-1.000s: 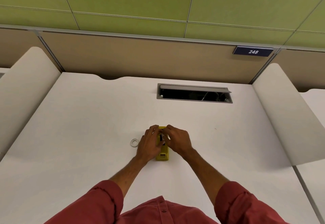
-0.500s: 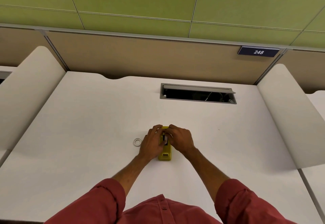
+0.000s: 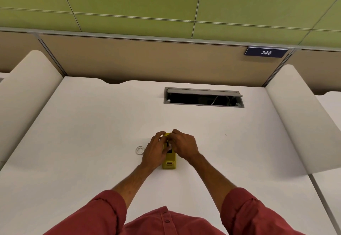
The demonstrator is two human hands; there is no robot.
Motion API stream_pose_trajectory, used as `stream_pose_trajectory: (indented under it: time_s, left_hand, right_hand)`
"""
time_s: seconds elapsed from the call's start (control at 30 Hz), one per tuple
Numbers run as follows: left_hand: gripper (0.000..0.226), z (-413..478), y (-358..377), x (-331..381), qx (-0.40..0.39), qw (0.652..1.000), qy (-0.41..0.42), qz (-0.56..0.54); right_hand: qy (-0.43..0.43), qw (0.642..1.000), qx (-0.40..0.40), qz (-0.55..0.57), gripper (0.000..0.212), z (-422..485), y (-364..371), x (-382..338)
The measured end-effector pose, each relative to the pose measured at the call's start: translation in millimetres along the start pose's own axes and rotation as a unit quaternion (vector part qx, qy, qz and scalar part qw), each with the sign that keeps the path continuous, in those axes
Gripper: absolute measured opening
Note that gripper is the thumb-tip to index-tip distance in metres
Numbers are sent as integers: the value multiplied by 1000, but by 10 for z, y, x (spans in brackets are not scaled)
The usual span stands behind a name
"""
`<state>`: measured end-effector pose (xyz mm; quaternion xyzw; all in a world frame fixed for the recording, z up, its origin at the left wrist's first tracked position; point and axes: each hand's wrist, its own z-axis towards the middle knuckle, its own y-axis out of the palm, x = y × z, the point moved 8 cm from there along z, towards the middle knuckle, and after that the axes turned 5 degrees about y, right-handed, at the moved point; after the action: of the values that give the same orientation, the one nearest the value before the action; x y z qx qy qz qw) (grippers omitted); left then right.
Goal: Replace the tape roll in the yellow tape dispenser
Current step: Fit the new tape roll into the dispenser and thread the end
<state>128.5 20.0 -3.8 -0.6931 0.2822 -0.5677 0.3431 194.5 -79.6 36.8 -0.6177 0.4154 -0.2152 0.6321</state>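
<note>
The yellow tape dispenser (image 3: 169, 162) lies on the white desk (image 3: 92, 133), its near end showing below my hands. My left hand (image 3: 154, 151) grips its left side and my right hand (image 3: 183, 146) closes over its right side and top. Between my fingers a dark slot and a small white part show at the dispenser's middle. A small white tape roll (image 3: 140, 150) lies flat on the desk just left of my left hand, apart from it. The dispenser's far half is hidden under my fingers.
An open cable hatch (image 3: 203, 98) with a raised grey lid is set in the desk behind the dispenser. White curved side panels (image 3: 25, 94) (image 3: 302, 116) flank the desk. A tan partition with a sign reading 248 (image 3: 265, 52) stands at the back.
Both hands stay closed on the dispenser in the same place; the fingers have shifted slightly over its top. The white roll has not moved. The camera has shifted a little.
</note>
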Motion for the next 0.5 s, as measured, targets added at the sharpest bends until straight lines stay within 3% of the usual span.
stream_pose_trajectory:
  time_s: [0.2,0.5]
  left_hand:
    - [48,-12,16,5,3,1000,3,-23]
    - [45,-26,15,-14,-4,1000,-6,-13]
  right_hand:
    - [53,996,6,74,27,-44,13,124]
    - [47,998,5,41,29,-54,-7,119]
